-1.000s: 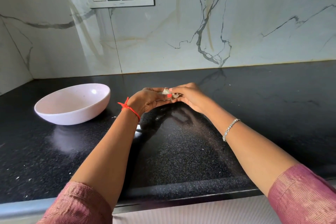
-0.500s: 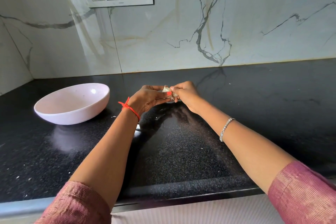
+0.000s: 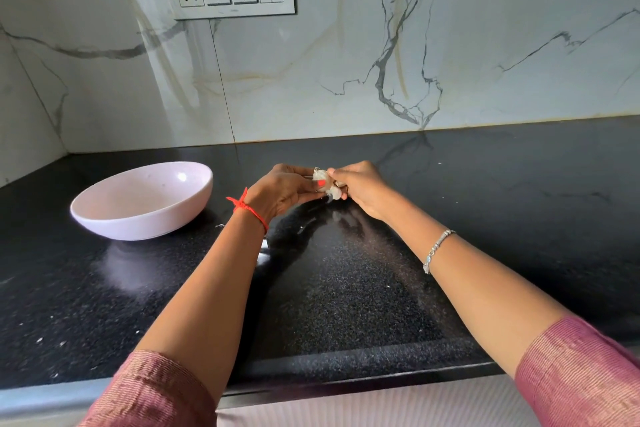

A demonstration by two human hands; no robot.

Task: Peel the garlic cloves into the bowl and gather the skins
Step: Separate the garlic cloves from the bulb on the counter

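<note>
Holding garlic (image 3: 324, 183) between both hands above black countertop (image 3: 346, 288): left hand (image 3: 284, 189) fingers closed on it from the left, right hand (image 3: 360, 185) fingertips pinching its papery skin from the right. Pink bowl (image 3: 145, 215) stands well to the left on the counter, apart from both hands; interior appears bare.

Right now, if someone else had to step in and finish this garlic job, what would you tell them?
Left hand and right hand: both pinch the garlic between them, just above the black counter.
Bowl: on the counter, left of the hands; no cloves visible inside.
Done: peeling has started; loose skin shows on the garlic.
Left: finish peeling, drop cloves into the bowl, gather the skins.
</note>
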